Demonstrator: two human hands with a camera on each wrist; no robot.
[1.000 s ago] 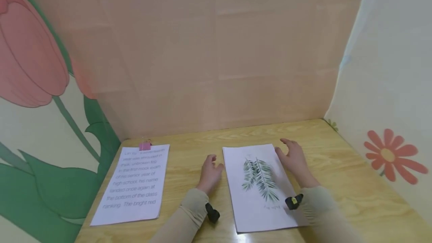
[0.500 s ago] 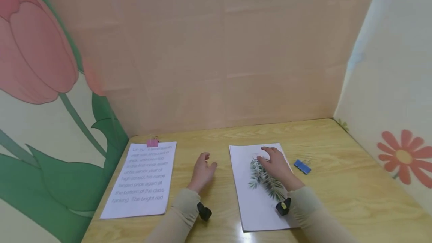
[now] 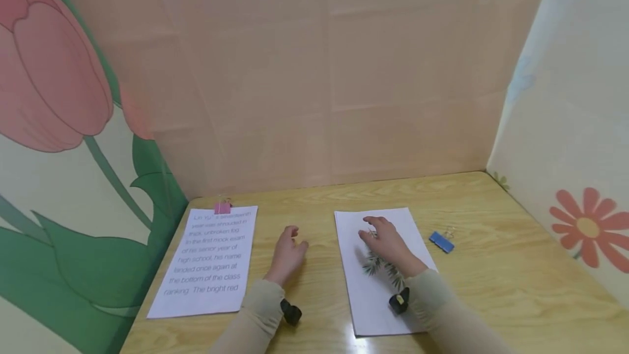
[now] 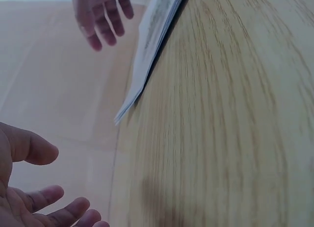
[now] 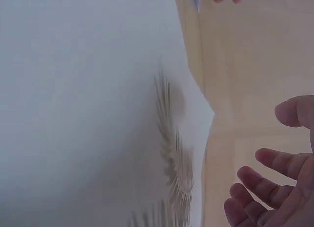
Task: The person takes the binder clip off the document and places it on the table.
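Over the palm-leaf sheets hovers my right hand, its fingers loosely bent and holding nothing. These stacked white sheets lie on the table, their green leaf print partly hidden under that hand; the right wrist view shows the printed leaves close by. My left hand hovers empty above the bare wood between the two paper stacks, its relaxed fingers spread in the left wrist view. Right of the leaf sheets lies a blue binder clip.
Another paper stack with printed text lies at the left, a pink binder clip on its top edge. The wood-grain table meets a pink cloth backdrop behind and a flower-patterned wall at the right.
My right hand has moved left from the leaf sheets' right edge to over their print, uncovering the blue binder clip. The left hand has drifted slightly left, away from the sheets.
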